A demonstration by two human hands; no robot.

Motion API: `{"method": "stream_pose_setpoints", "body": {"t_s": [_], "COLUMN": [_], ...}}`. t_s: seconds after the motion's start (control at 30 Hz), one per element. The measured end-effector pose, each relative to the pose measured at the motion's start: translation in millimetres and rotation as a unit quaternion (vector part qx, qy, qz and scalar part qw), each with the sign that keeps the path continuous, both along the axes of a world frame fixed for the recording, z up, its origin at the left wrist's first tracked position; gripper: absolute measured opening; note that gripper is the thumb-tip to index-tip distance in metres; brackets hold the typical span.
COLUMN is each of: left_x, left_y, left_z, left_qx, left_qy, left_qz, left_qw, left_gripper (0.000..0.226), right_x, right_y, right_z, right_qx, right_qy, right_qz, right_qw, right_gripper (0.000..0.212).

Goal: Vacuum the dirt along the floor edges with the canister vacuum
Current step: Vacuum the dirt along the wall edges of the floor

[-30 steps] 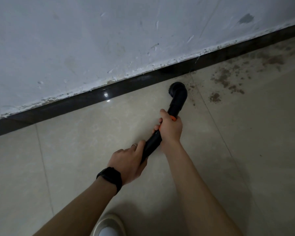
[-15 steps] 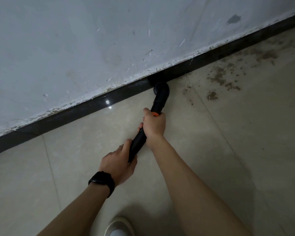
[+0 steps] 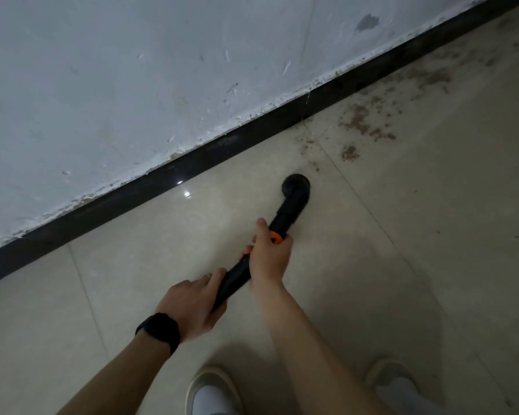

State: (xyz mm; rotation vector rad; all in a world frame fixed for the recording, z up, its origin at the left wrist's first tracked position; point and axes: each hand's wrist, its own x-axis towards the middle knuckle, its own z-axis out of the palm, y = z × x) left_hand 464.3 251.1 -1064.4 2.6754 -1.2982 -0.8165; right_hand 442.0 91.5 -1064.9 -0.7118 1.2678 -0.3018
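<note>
Black skirting (image 3: 192, 172) runs under a scuffed white wall (image 3: 132, 85), and brown dirt (image 3: 363, 121) is scattered on the beige floor (image 3: 402, 265) to the right. The black vacuum wand (image 3: 291, 211) has an orange collar and a bent end, and it points at the tiles near the skirting, short of the dirt. The left hand (image 3: 192, 304) and right hand (image 3: 268, 259) each have their grip wrapped round it.

A grey-white wall (image 3: 132, 85) fills the upper left, its paint scuffed, ragged along the lower edge, with a darker grey patch (image 3: 366, 22) near the top right. A glossy black skirting strip (image 3: 126, 199) runs diagonally below it, meeting a floor (image 3: 432, 241) of large beige tiles with thin grout lines (image 3: 84, 290); a small glint (image 3: 187, 193) of light shows on the tile beside the strip.
</note>
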Motion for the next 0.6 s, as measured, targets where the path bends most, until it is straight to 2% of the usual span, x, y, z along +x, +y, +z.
{"method": "stream_pose_setpoints", "body": {"t_s": [0.1,0.2,0.6], "left_x": [-9,-12,-8], "left_y": [-16,-35,-70], "left_z": [-3,-5,-8], "left_qx": [-0.019,-0.034,-0.035], "left_qy": [0.004,0.004,-0.017], "left_qz": [-0.056,-0.075,-0.008], "left_qw": [0.998,0.997,0.999], "left_gripper": [0.04,0.039,0.04], "right_x": [-22,-29,-4], "right_y": [-13,-29,-70], "right_z": [1,2,0], "right_qx": [-0.014,-0.037,-0.041], "right_qy": [0.006,0.026,0.013], "right_qz": [-0.06,-0.078,0.002], "right_qw": [0.998,0.996,0.999], "right_gripper": [0.027,0.022,0.022]}}
